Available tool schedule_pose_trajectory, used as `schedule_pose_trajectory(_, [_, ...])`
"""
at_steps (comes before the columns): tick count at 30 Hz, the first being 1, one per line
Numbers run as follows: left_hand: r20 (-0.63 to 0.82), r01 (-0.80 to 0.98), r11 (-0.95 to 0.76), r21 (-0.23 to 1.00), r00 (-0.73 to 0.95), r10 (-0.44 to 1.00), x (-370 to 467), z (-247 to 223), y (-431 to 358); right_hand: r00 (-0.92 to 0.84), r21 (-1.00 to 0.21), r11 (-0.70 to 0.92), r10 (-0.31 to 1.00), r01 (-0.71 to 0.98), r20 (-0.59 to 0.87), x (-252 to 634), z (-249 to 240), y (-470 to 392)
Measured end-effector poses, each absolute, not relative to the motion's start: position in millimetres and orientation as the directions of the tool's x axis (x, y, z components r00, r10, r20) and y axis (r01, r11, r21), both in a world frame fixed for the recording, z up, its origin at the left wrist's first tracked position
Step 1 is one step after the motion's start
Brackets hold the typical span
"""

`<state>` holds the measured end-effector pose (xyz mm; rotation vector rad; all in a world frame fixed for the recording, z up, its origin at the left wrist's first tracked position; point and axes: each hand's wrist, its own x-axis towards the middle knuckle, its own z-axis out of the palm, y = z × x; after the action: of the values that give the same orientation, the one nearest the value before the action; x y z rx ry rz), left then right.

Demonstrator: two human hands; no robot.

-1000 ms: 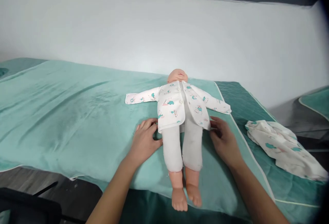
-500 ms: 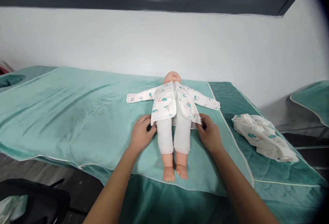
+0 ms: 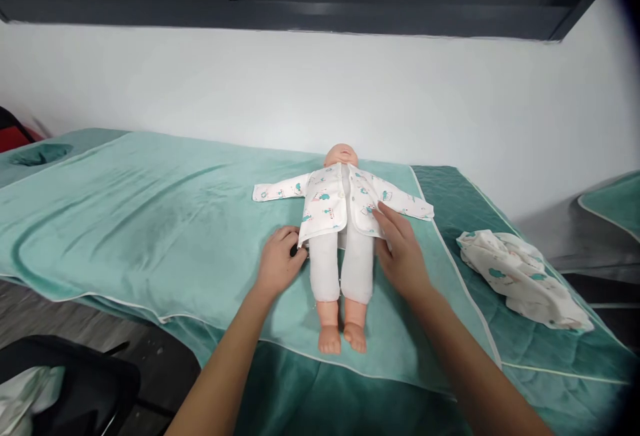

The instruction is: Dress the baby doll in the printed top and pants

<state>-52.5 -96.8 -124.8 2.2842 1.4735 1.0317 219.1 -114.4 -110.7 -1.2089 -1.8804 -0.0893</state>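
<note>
A baby doll [image 3: 341, 155] lies on its back with its arms stretched out to the sides and its feet toward me. It wears a white printed jacket [image 3: 325, 206], unfastened down the front, over white legs [image 3: 324, 266]. At the jacket's lower left corner, my left hand [image 3: 281, 261] pinches the hem between thumb and fingers. My right hand [image 3: 404, 256] rests against the lower right front panel, its fingers stretched out over the cloth and its thumb near the hem. The thumb is partly hidden.
A light green sheet [image 3: 165, 223] covers the bed under the doll. Crumpled printed cloth [image 3: 525, 279] lies at the right on a darker quilted cover [image 3: 530, 349]. A black chair [image 3: 95, 376] stands at the lower left. Behind the bed rises a white wall [image 3: 300, 89].
My right hand has let go of the jacket's right hem corner, and its fingers have moved up onto the front panel. My left hand stays at the left hem. The view has shifted slightly.
</note>
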Motion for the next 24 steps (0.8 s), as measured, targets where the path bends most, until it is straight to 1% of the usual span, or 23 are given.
schedule_pose_trajectory(3, [0.433, 0.702, -0.461, 0.543, 0.237, 0.870, -52.2, -124.4, -97.2, -0.167, -0.424, 0.584, 0.701, 0.692, 0.693, 210.4, -96.3, -104.1])
schedule_pose_trajectory(4, [0.430, 0.704, -0.456, 0.543, 0.233, 0.872, -52.1, -124.3, -97.2, -0.189, -0.425, 0.603, 0.698, 0.675, 0.690, 207.5, -93.1, -102.3])
schedule_pose_trajectory(5, [0.426, 0.707, -0.452, 0.545, 0.231, 0.875, -52.0, -124.2, -97.1, -0.227, -0.409, 0.620, 0.695, 0.669, 0.682, 204.7, -91.2, -101.8])
schedule_pose_trajectory(8, [0.416, 0.709, -0.441, 0.550, 0.225, 0.881, -52.5, -124.2, -96.6, -0.383, -0.296, 0.646, 0.696, 0.704, 0.608, 198.8, -91.1, -106.9])
schedule_pose_trajectory(9, [0.417, 0.708, -0.441, 0.552, 0.224, 0.881, -52.8, -124.4, -96.5, -0.411, -0.270, 0.642, 0.703, 0.717, 0.581, 198.4, -92.4, -109.7])
schedule_pose_trajectory(11, [0.422, 0.703, -0.444, 0.556, 0.221, 0.879, -53.6, -124.9, -96.5, -0.421, -0.260, 0.630, 0.718, 0.732, 0.554, 200.4, -94.9, -114.4])
schedule_pose_trajectory(15, [0.437, 0.671, -0.455, 0.586, 0.211, 0.874, -54.6, -124.9, -98.5, -0.426, -0.300, 0.654, 0.710, 0.695, 0.560, 211.2, -95.8, -115.5])
schedule_pose_trajectory(19, [0.470, 0.596, -0.470, 0.651, 0.170, 0.866, -53.6, -122.3, -100.9, -0.440, -0.351, 0.686, 0.698, 0.638, 0.565, 220.0, -93.7, -112.8])
schedule_pose_trajectory(22, [0.507, 0.563, -0.477, 0.675, 0.116, 0.854, -53.1, -122.8, -101.0, -0.428, -0.410, 0.682, 0.714, 0.606, 0.555, 222.5, -93.1, -114.9])
schedule_pose_trajectory(24, [0.516, 0.561, -0.484, 0.671, 0.115, 0.849, -53.9, -125.5, -100.2, -0.413, -0.463, 0.670, 0.732, 0.581, 0.542, 222.2, -92.3, -116.1])
